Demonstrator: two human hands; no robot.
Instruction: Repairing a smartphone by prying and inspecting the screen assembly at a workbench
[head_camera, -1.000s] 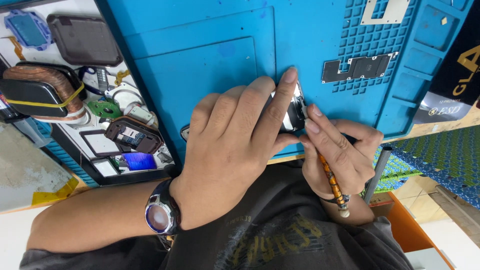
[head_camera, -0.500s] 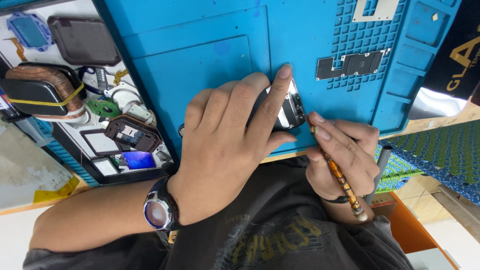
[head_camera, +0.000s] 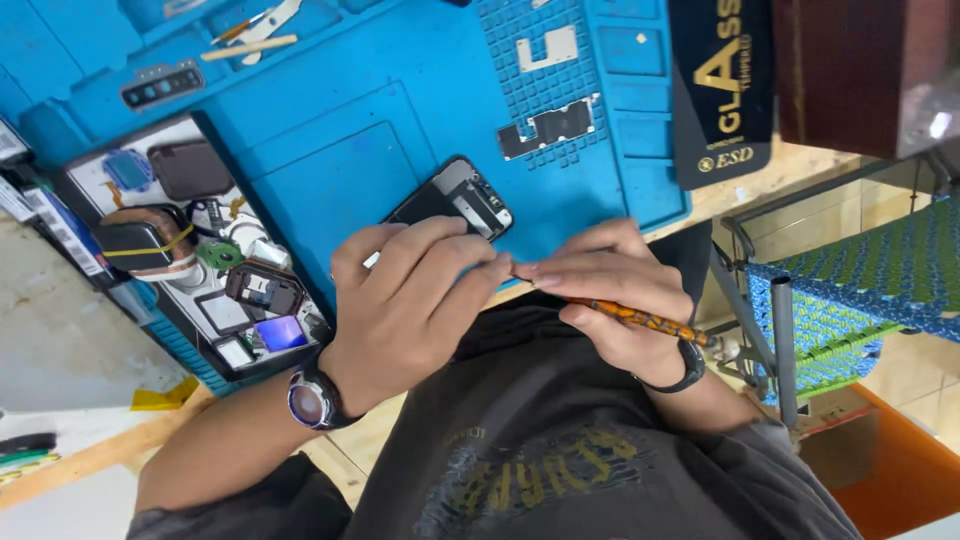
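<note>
An opened black phone (head_camera: 455, 195) lies on the blue work mat (head_camera: 330, 140), its inner parts facing up. My right hand (head_camera: 615, 300) grips an orange patterned screwdriver (head_camera: 640, 318) just below the mat's near edge, tip pointing left. My left hand (head_camera: 410, 300), with a watch (head_camera: 310, 400) on its wrist, is curled below the phone. Its fingertips pinch at the screwdriver's tip, right against my right fingers. What sits at the tip is hidden. Neither hand touches the phone.
A tray of small parts and cases (head_camera: 200, 260) sits left of the mat. Metal shield plates (head_camera: 547, 125) lie on the mat's gridded part, tweezers and a stick (head_camera: 250, 35) at its top. A black flat package (head_camera: 725, 90) and a woven green-blue chair (head_camera: 860, 290) are at right.
My left hand has come off the phone, which now lies uncovered on the mat. Both hands have drawn back toward my body and meet at the screwdriver's tip.
</note>
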